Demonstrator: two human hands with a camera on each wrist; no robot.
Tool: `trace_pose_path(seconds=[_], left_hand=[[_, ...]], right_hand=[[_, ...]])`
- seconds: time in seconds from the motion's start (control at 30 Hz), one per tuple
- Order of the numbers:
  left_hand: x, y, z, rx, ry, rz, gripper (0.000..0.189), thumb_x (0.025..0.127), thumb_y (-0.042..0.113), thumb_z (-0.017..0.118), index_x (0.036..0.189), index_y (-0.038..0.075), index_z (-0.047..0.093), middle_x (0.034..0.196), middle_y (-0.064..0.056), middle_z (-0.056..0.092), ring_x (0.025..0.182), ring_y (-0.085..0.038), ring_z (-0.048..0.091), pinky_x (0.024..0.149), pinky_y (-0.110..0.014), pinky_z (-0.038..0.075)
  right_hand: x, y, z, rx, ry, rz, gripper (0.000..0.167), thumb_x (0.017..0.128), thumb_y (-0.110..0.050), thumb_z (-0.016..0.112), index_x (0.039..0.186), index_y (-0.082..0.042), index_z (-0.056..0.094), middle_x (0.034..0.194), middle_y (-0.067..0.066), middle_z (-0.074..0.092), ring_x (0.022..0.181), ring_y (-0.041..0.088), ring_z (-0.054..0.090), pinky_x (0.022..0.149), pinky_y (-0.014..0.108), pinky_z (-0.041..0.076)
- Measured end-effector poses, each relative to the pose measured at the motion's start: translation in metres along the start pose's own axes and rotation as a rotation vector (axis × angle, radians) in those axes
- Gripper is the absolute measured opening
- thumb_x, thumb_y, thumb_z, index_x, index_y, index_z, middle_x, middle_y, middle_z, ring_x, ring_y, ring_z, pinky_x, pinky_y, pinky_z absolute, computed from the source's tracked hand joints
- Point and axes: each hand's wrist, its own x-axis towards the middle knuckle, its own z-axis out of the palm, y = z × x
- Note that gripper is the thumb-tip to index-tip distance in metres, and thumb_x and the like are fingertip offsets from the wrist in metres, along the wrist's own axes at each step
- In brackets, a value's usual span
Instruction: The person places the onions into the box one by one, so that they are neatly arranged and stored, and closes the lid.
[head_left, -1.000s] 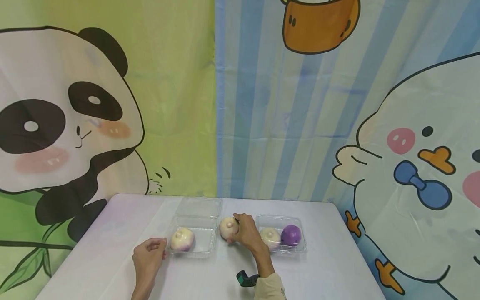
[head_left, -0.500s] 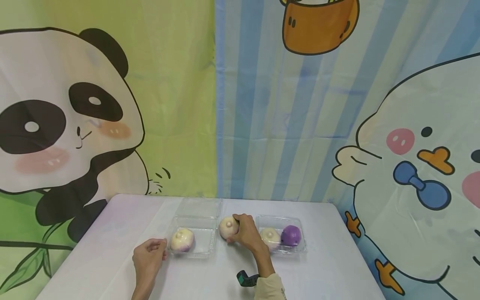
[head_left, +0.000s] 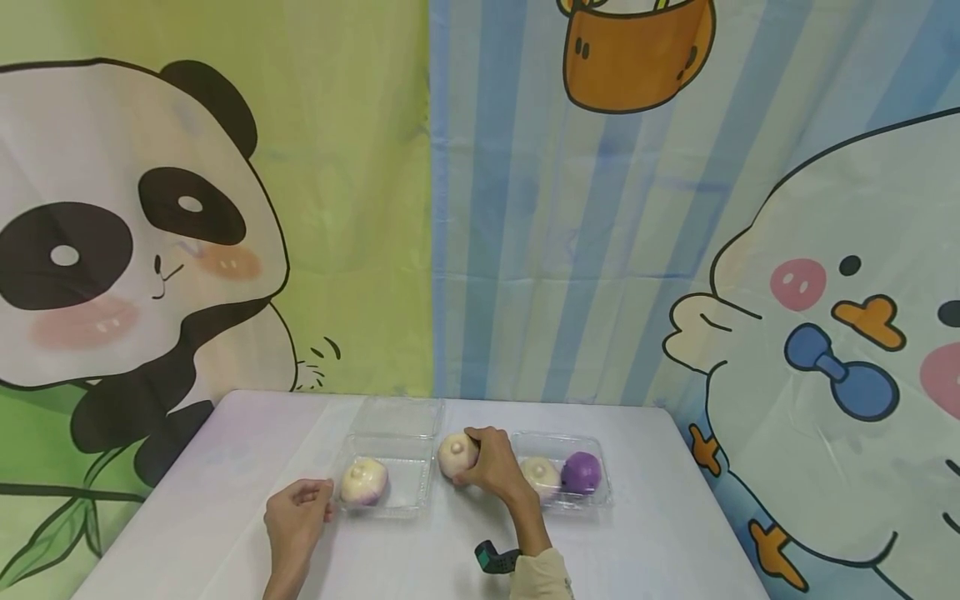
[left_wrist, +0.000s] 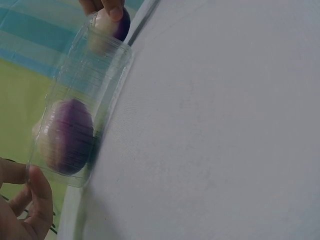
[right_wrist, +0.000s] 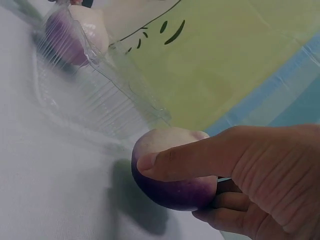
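Observation:
My right hand (head_left: 497,467) holds a cream-and-purple turnip (head_left: 457,456) between thumb and fingers, just right of the clear plastic container (head_left: 408,504) on the left. In the right wrist view, that turnip (right_wrist: 172,192) hangs over the white table with its shadow below. Thumb and forefinger of my left hand (head_left: 298,512) pinch the left container's near left edge; the left wrist view shows this grip (left_wrist: 31,187) at the corner. Another turnip (head_left: 364,481) sits in the left side of this container, whose lid (head_left: 401,414) is folded back.
On the right stands a second clear container (head_left: 562,439) with a cream turnip (head_left: 540,477) and a purple one (head_left: 582,472). A dark strap-like device (head_left: 493,558) is at my right wrist. A cartoon-printed curtain (head_left: 495,250) hangs behind the table (head_left: 637,533).
Both hands, the held turnip and the containers keep their places. Only the head view has shifted very slightly.

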Motion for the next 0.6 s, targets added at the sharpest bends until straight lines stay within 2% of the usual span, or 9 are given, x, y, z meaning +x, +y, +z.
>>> trace_pose_path(seconds=[0.1,0.13,0.2,0.23,0.3,0.43,0.47,0.6], left_hand=[[0.000,0.000,0.001,0.007,0.006,-0.011,0.019,0.103,0.009,0.069,0.108,-0.009,0.074,0.077,-0.011,0.076,0.060,-0.017,0.070,0.051,-0.022,0.057],[0.000,0.000,0.001,0.011,0.009,-0.017,0.019,0.103,0.009,0.069,0.108,-0.008,0.074,0.078,-0.011,0.076,0.060,-0.017,0.070,0.051,-0.022,0.057],[0.001,0.000,0.002,0.014,0.009,-0.021,0.019,0.104,0.010,0.068,0.108,-0.008,0.074,0.078,-0.011,0.075,0.061,-0.018,0.069,0.050,-0.023,0.056],[0.001,0.000,0.002,0.016,0.010,-0.020,0.019,0.104,0.010,0.068,0.108,-0.007,0.074,0.078,-0.011,0.075,0.061,-0.018,0.070,0.050,-0.023,0.056],[0.001,0.000,0.001,0.017,0.009,-0.015,0.019,0.104,0.010,0.068,0.108,-0.008,0.074,0.078,-0.011,0.076,0.061,-0.018,0.070,0.050,-0.022,0.056],[0.001,0.000,0.001,0.013,0.009,-0.001,0.018,0.104,0.009,0.069,0.108,-0.008,0.074,0.078,-0.012,0.076,0.061,-0.018,0.070,0.050,-0.021,0.057],[0.001,0.000,0.001,0.011,0.008,-0.001,0.019,0.104,0.009,0.068,0.108,-0.008,0.074,0.078,-0.012,0.076,0.061,-0.018,0.070,0.050,-0.021,0.057],[0.000,0.001,0.000,0.005,0.002,-0.002,0.019,0.104,0.009,0.068,0.108,-0.009,0.074,0.076,-0.010,0.075,0.060,-0.017,0.069,0.050,-0.022,0.057]], right_hand=[[-0.001,0.002,-0.001,0.023,0.010,-0.029,0.076,0.065,-0.012,0.104,0.130,0.013,0.072,0.115,0.022,0.082,0.105,0.032,0.078,0.095,0.047,0.068],[0.000,0.009,0.002,0.023,0.024,-0.062,0.075,0.068,-0.015,0.103,0.130,0.013,0.072,0.115,0.021,0.082,0.104,0.031,0.078,0.093,0.044,0.068],[-0.001,0.011,0.001,0.027,0.038,-0.094,0.075,0.068,-0.017,0.102,0.129,0.013,0.072,0.114,0.022,0.082,0.102,0.031,0.078,0.091,0.043,0.068],[0.001,0.020,0.005,0.024,0.052,-0.135,0.076,0.068,-0.023,0.103,0.130,0.011,0.073,0.113,0.020,0.083,0.102,0.028,0.078,0.091,0.040,0.068],[0.001,0.020,0.004,0.017,0.057,-0.145,0.075,0.069,-0.025,0.103,0.129,0.009,0.074,0.112,0.019,0.083,0.100,0.027,0.078,0.090,0.038,0.068],[0.000,0.009,-0.002,0.014,0.037,-0.090,0.075,0.067,-0.022,0.102,0.129,0.010,0.074,0.112,0.019,0.083,0.101,0.028,0.079,0.091,0.040,0.068],[-0.001,-0.001,-0.007,0.010,0.025,-0.049,0.072,0.067,-0.016,0.102,0.128,0.011,0.074,0.112,0.021,0.083,0.100,0.029,0.079,0.090,0.042,0.069],[-0.001,-0.005,-0.010,-0.018,0.008,-0.008,0.069,0.068,-0.017,0.103,0.127,0.007,0.076,0.110,0.017,0.084,0.096,0.023,0.078,0.087,0.035,0.068]])
